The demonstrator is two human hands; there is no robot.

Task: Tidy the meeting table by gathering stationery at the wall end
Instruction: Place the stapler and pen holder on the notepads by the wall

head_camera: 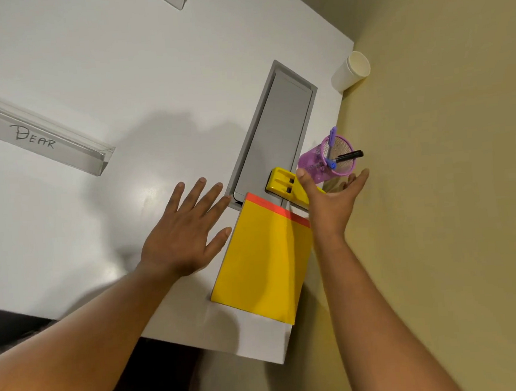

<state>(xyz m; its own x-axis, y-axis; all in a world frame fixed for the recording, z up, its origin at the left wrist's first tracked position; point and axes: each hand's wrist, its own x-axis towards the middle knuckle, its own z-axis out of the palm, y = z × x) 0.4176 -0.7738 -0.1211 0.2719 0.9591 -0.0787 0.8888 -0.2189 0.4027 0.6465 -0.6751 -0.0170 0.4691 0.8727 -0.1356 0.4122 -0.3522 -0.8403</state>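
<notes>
A yellow notepad (261, 259) with an orange top strip lies on the white table (117, 67) near the wall. Beyond it lies a yellow plastic holder (283, 182). A purple mesh pen cup (328, 159) with a black marker (349, 155) and a blue pen stands by the wall edge. My left hand (182, 232) is flat and open on the table, just left of the notepad. My right hand (331, 198) is open, fingers spread, right below the pen cup, thumb close to its side; whether it touches the cup is unclear.
A grey cable hatch (278, 122) is set into the table. A white paper cup (350, 70) stands at the far corner against the yellowish wall (447, 149). Clear acrylic name stands (39, 135) lie at the left, one marked "Dear". White paper (261, 334) lies under the notepad.
</notes>
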